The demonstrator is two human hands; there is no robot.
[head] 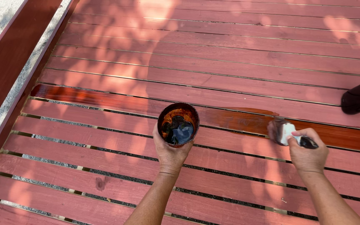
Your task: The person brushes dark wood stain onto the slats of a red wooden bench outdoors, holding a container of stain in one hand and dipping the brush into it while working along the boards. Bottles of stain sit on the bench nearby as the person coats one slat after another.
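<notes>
Fingers (301,135) grip paintbrush (286,132); left hand (169,154) holds round stain-smeared cup (178,124).

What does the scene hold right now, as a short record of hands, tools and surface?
left hand: holds a round cup of dark stain from below
right hand: grips a paintbrush, bristles on the deck
wet strip: one glossy darker board, running left to right
deck boards: faded red, gaps between, dappled shade
far right edge: dark object, partly cut off
</notes>
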